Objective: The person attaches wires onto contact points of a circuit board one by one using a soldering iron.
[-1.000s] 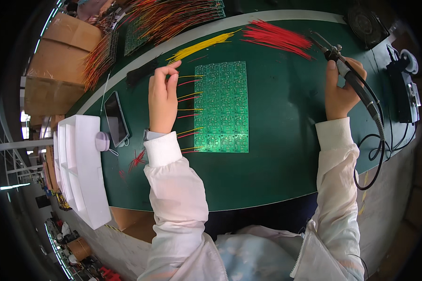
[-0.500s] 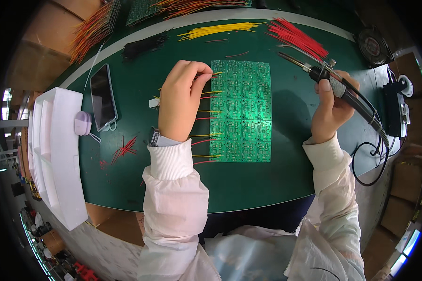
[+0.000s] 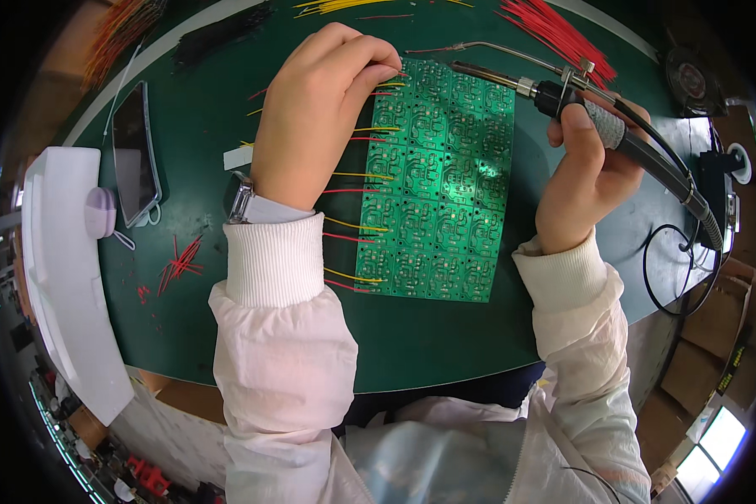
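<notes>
A green circuit board panel (image 3: 445, 185) lies on the table, with yellow wires (image 3: 357, 225) and red wires (image 3: 350, 191) reaching its left edge in pairs. At the panel's far left corner, my left hand (image 3: 323, 101) is closed in a pinch on a thin red wire (image 3: 404, 75), whose end shows just past the fingertips. My right hand (image 3: 584, 181) is wrapped round a soldering iron (image 3: 601, 124) fitted with a thin metal feed tube (image 3: 512, 55). The iron's tip is over the panel's far edge, a short way right of my left fingertips.
Bundles of black wires (image 3: 223, 35), yellow wires (image 3: 344, 7) and red wires (image 3: 554, 38) lie at the back. On the left are a phone (image 3: 134, 155), a lilac case (image 3: 101, 212), a white foam tray (image 3: 67, 277) and red wire scraps (image 3: 181, 265). A black cable (image 3: 647, 265) loops at the right.
The soldering iron has moved left, its tip now over the panel's far edge near my left fingertips. My left hand keeps its pinch at the far corner. The whole view has shifted and come closer.
</notes>
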The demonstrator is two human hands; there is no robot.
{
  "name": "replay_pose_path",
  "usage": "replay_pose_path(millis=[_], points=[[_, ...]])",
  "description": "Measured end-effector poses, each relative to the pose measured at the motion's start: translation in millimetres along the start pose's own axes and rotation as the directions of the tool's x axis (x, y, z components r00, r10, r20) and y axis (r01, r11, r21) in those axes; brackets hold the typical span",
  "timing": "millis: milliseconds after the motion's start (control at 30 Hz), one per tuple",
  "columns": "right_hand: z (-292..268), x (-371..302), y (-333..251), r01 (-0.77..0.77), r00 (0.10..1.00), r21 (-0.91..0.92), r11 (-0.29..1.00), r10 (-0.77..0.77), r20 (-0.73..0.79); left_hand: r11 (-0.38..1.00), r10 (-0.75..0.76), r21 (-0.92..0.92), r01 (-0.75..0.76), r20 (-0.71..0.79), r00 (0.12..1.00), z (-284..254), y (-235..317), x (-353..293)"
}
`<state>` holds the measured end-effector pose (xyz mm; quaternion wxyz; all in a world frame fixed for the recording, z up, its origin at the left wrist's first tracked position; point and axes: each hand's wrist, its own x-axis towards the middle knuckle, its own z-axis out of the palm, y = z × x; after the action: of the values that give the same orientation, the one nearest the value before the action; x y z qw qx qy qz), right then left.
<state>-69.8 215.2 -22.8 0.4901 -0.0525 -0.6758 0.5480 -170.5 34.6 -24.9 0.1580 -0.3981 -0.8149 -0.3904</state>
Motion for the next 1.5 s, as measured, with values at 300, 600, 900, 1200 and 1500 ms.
replay_pose_path(millis=[300,600,900,1200,1500], points=[[-6,-4,-6,-0.153,0.978,0.019,0.988,0.149,0.149,1.0,0.008,0.002,-0.008,-0.033,0.999,1,1,-1],[-3,-5,-9,-0.162,0.971,0.019,0.987,0.156,0.184,0.986,0.111,0.126,-0.108,-0.023,0.993,1,2,-1],[-6,-4,-7,-0.142,0.965,-0.017,0.99,0.143,0.22,0.993,0.078,0.087,-0.074,-0.037,0.996,3,3,-1],[-7,-5,-6,-0.112,0.968,-0.06,0.992,0.123,0.218,0.987,0.114,0.12,-0.11,-0.03,0.993,3,3,0],[-5,-5,-10,-0.135,0.964,-0.054,0.989,0.144,0.222,0.986,0.117,0.121,-0.112,-0.033,0.993,2,4,0]])
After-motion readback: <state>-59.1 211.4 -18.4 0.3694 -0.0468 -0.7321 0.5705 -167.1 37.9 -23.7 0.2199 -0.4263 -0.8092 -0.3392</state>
